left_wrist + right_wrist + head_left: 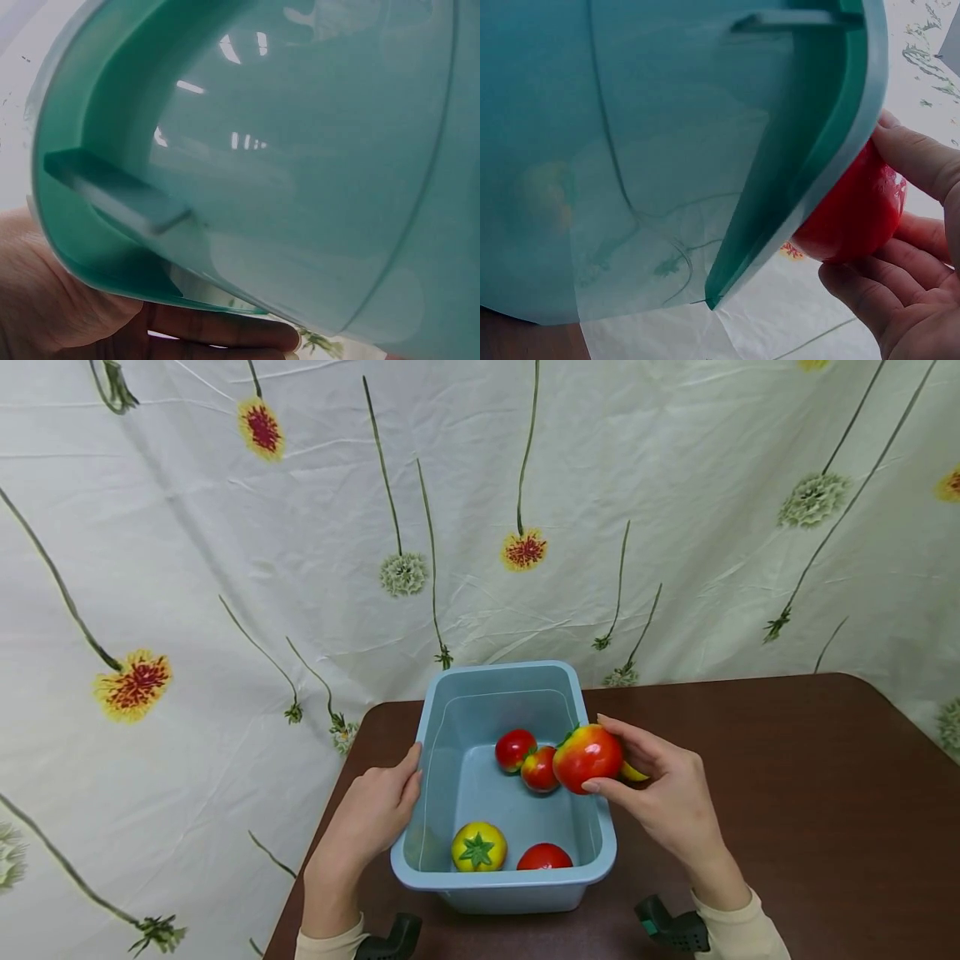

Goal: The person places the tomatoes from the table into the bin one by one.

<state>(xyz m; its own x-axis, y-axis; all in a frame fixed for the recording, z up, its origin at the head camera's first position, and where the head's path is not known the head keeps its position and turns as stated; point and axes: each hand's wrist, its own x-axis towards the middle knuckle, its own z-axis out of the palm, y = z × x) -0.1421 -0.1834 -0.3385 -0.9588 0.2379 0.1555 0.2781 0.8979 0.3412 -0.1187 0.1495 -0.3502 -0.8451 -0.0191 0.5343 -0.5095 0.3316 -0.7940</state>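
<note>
A pale blue plastic tub [450,872] stands on the brown table [787,793]. Inside lie two small red fruits [514,749] [539,769], a yellow tomato with a green star [478,847] and a red tomato [544,857]. My right hand [663,793] grips a large red-and-yellow apple [587,757] over the tub's right rim; a yellow bit shows under it. In the right wrist view the apple [851,217] sits behind the tub rim [817,165]. My left hand [375,814] rests against the tub's left wall [247,187], fingers straight.
A white flowered curtain [480,510] hangs behind the table and falls past its left edge. Bare tabletop stretches to the right of the tub. Black wrist mounts [671,927] sit at the bottom edge.
</note>
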